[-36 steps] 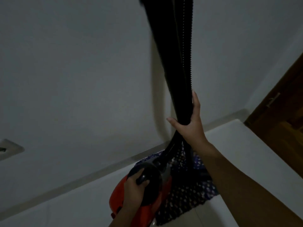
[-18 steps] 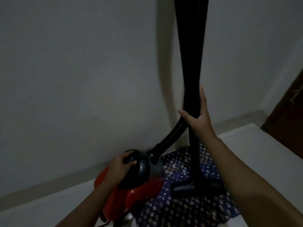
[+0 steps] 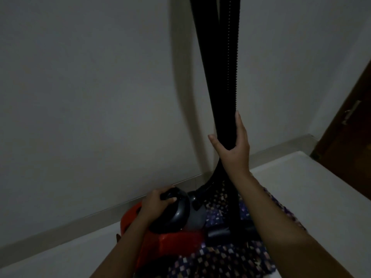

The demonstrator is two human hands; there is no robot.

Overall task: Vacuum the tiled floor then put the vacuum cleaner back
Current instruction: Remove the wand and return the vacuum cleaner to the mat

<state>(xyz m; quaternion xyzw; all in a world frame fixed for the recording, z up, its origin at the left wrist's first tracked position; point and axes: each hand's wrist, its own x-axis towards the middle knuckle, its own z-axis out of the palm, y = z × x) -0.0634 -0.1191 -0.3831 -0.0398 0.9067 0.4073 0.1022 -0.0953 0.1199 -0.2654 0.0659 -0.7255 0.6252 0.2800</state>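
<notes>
**Vacuum set down by the wall, both hands on it**

The red-and-black plastic canister vacuum cleaner sits on a blue speckled fabric mat at the foot of the grey wall. The left hand curls round its dark top handle. The right hand wraps the black rigid wand and black ribbed hose together, upright. The body looks hard and hefty, so the handle is the place to hold. The floppy hose is best pinned against the stiff wand. The dust compartment is not visible.
</notes>
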